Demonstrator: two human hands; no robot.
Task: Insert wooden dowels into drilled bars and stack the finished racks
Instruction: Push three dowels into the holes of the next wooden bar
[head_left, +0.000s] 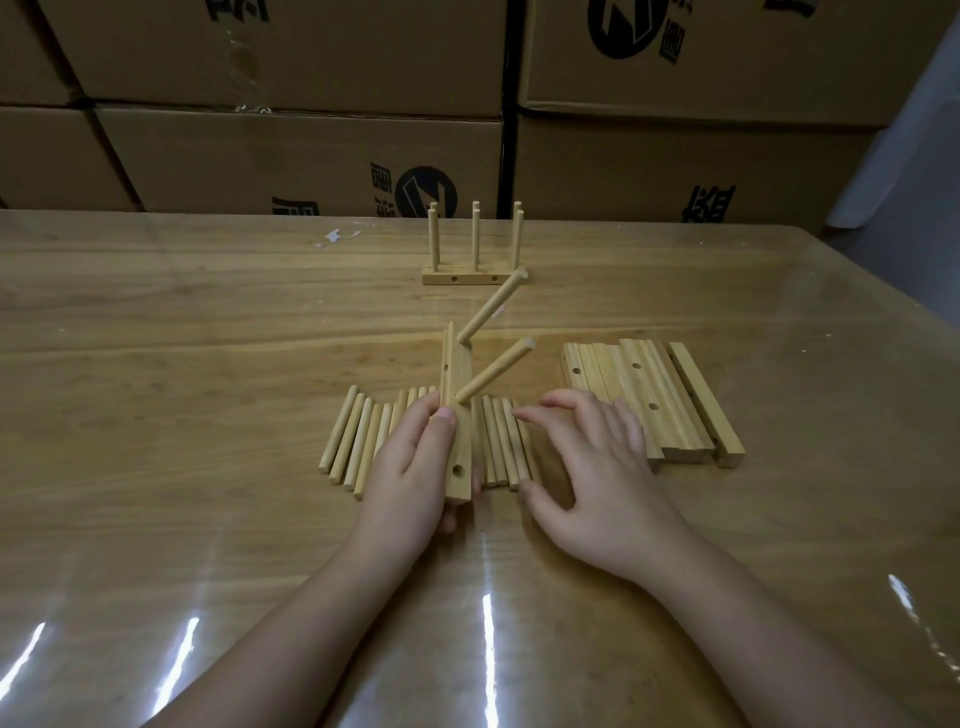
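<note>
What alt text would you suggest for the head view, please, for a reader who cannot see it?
A person's left hand holds a drilled bar with two dowels in it, while the open right hand hovers over loose dowels on a table. Spare bars lie to the right, a finished rack stands farther back, and cardboard boxes are behind.

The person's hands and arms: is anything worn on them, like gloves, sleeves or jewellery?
Nothing that shows. The left hand and the right hand are bare, with no gloves, rings or bandages in view. The left forearm and the right forearm carry no sleeve, watch or bracelet down to the lower edge of the picture.
</note>
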